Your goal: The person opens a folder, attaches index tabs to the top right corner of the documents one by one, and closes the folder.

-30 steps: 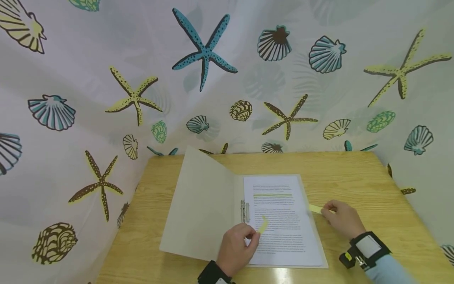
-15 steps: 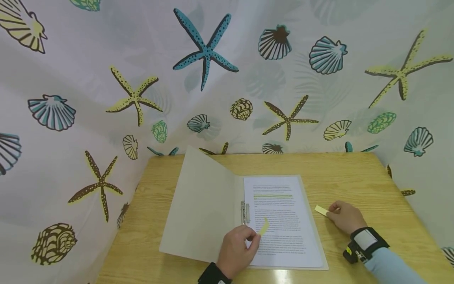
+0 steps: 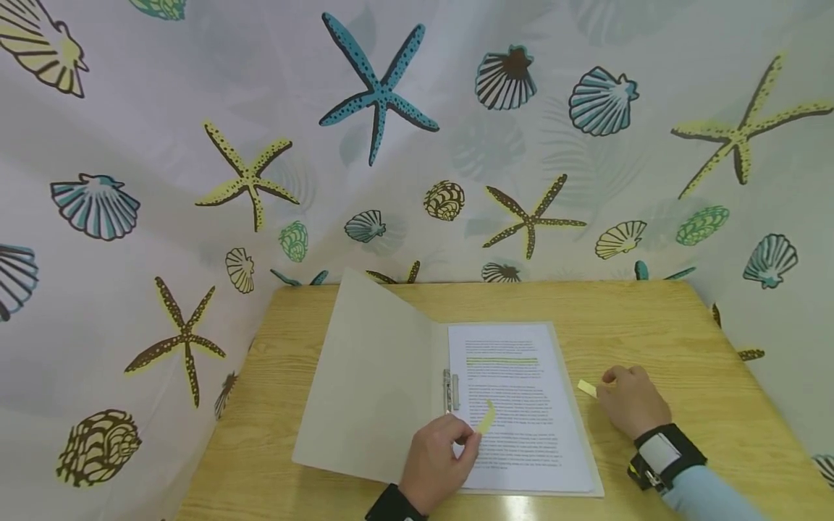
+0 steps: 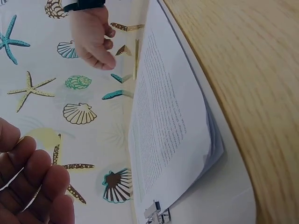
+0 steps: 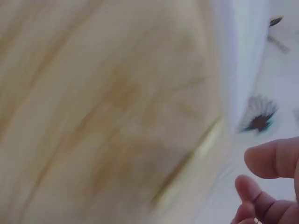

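My left hand (image 3: 435, 462) pinches a thin yellow sticky note strip (image 3: 486, 420) between thumb and forefinger, its free end curling up over the printed page. In the left wrist view that strip (image 4: 43, 137) shows pale behind the fingers. The paper stack (image 3: 511, 412) lies in an open cream folder (image 3: 374, 376) with a metal clip (image 3: 451, 391). On the wood right of the folder lies a small yellow sticky note pad (image 3: 587, 388). My right hand (image 3: 632, 402) is just beside it; in the right wrist view thumb and fingers (image 5: 275, 161) stand apart, holding nothing.
The wooden table (image 3: 651, 318) extends around the folder. Behind it hangs a white curtain (image 3: 404, 72) printed with shells and starfish. The folder's left cover stands tilted up. A yellow highlighted line (image 3: 502, 359) crosses the upper page.
My right hand drew the yellow pad away from the folder's right edge, set it on the table and let it go. The left hand with its strip has barely moved.
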